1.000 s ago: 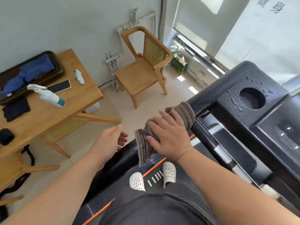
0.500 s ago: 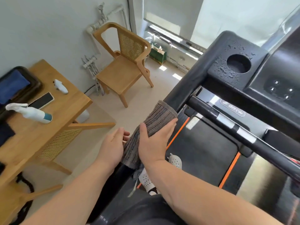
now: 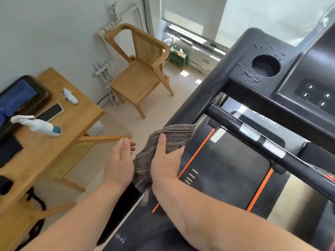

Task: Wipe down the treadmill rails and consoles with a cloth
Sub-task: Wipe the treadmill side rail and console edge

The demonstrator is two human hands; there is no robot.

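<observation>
A brown ribbed cloth (image 3: 175, 134) is draped over the treadmill's black left rail (image 3: 208, 91). My right hand (image 3: 165, 163) grips the cloth on the rail, thumb on the outer side and fingers hidden over the inner side. My left hand (image 3: 120, 160) hovers just left of the cloth with loosely curled fingers and holds nothing. The black console (image 3: 308, 91) with its round cup holder (image 3: 265, 67) is at the upper right, and water droplets bead around the holder. A black crossbar (image 3: 253, 132) runs below the console.
The treadmill belt (image 3: 226, 169) with orange stripes lies below the crossbar. To the left, a wooden table (image 3: 72, 142) carries a spray bottle (image 3: 41, 125), a phone (image 3: 49, 112) and a dark tray (image 3: 36, 87) with a blue cloth. A wooden chair (image 3: 141, 77) stands by the wall.
My right hand turned from lying flat on the cloth to gripping it round the rail, thumb outside. My left hand stayed close beside it. My view swung toward the console.
</observation>
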